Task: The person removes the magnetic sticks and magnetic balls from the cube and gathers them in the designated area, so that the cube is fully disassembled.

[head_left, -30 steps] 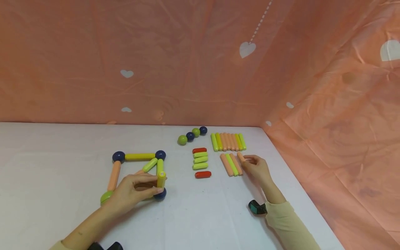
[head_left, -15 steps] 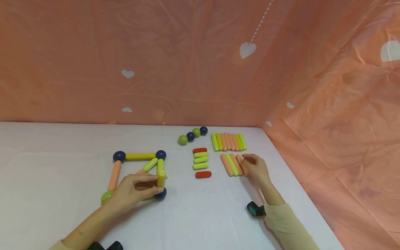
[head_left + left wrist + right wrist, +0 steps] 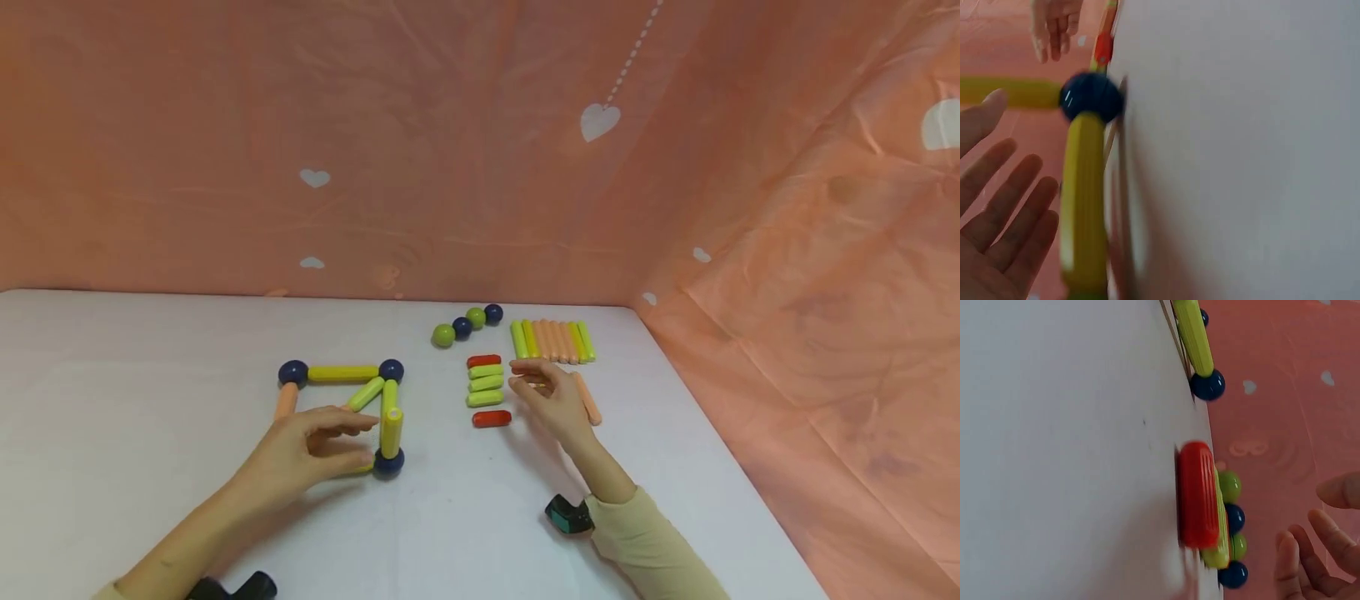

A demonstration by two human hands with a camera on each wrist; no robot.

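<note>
My left hand [image 3: 300, 454] is just left of a yellow stick [image 3: 392, 433] that stands upright on a dark blue ball [image 3: 388, 465], fingers spread and holding nothing. In the left wrist view, the thumb overlaps that stick's end; contact cannot be told. The ball belongs to a flat frame of sticks and balls, with a yellow stick [image 3: 343, 374] along its back and a light green diagonal stick [image 3: 365, 394]. The hand hides the frame's front left. My right hand [image 3: 555, 404], fingers loosely bent and nothing in them, hovers beside the short light green sticks [image 3: 486, 383].
Short red sticks [image 3: 492, 419] lie at both ends of the short row. Behind are green and blue balls [image 3: 444, 336] in a line and a row of long sticks [image 3: 555, 342]. A peach stick [image 3: 587, 400] lies right of my right hand, which covers other sticks.
My left hand has let go of the upright yellow stick and drawn slightly left; the stick stays standing. My right hand has released the peach stick and moved left toward the short sticks.
</note>
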